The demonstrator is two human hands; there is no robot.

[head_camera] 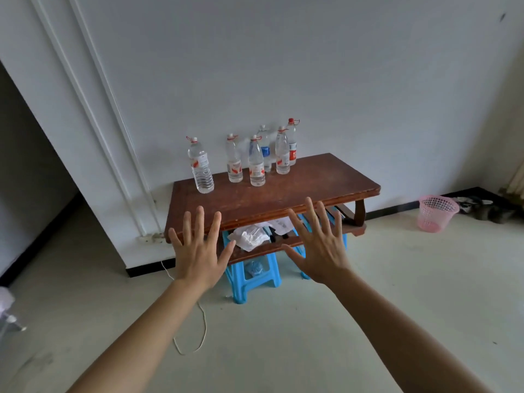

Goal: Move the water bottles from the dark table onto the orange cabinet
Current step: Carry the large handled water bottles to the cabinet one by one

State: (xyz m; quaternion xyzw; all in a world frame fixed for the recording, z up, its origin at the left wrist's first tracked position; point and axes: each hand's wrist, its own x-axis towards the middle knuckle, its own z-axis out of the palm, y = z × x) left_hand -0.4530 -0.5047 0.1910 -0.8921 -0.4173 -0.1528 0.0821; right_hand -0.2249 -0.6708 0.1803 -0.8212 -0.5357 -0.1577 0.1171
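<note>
Along the back edge of the dark table point(297, 188), close to the white wall point(340, 66), six water bottles point(257, 165) stand upright. The leftmost bottle point(200, 165), with a red-and-white label, stands by itself toward the table's left end, apart from the rest. The other five are bunched near the middle, some in front of others. Among them, the blue-label bottle point(265, 150) stands behind the front row and the red-cap bottle point(292, 146) is at the right of the bunch, nearest the wall. Both hands reach out before the table's near edge with their backs to the camera. The left hand point(198, 251) is wide open, its fingers straight and spread, and it holds nothing. The right hand point(320, 245) is spread the same way and is also empty. Both hands overlap the table's front edge in the view and are well short of the bottles. Crumpled white paper or plastic point(251, 236) lies on a lower shelf under the table top. A blue stool point(249, 279) stands beneath the table, and part of a second blue one shows behind the right hand. A white cord point(198, 330) trails across the pale floor point(283, 336) beside the left forearm. Off to the right, a pink basket point(436, 212) stands on the floor near the wall, with shoes point(482, 208) just beyond it.
</note>
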